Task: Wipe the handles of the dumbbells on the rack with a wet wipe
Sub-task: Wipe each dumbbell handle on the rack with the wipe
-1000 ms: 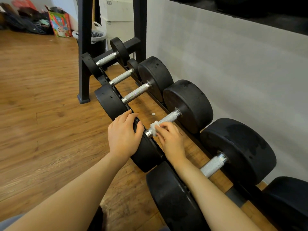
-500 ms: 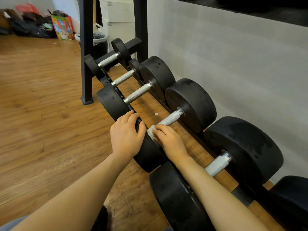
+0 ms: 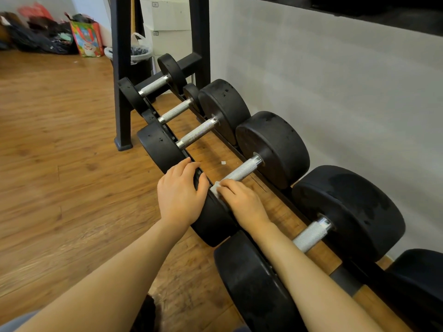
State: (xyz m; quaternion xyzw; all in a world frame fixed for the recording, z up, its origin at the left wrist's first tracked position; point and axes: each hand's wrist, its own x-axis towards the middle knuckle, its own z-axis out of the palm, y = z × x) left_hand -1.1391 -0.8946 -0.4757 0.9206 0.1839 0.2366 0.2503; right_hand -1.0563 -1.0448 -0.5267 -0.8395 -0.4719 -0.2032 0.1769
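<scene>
Head view: a row of black round-headed dumbbells lies across a low rack (image 3: pixel 345 275) set along a grey wall, each with a knurled silver handle bridging the two rails. The dumbbell being worked (image 3: pixel 272 149) sits mid-row; its handle (image 3: pixel 242 170) is bright metal, exposed over the far portion and covered at the near end by a small white wet wipe (image 3: pixel 217 189). The right hand (image 3: pixel 244 202) reaches in from the lower right, forearm extended, fingers curled down over the wipe and pressing it against the handle — a closed grip around wipe and bar together. The left hand (image 3: pixel 178 195) lies over the top of the near head (image 3: pixel 213 219) of the same dumbbell, fingers draped and slightly bent, thumb against the head's inner edge — a bracing contact, nothing enclosed. Legible markings: white boxes (image 3: pixel 167 17) behind the rack carry small labels, too small to read; a colourful printed bag (image 3: pixel 87 39) stands on the wood floor at far left.
</scene>
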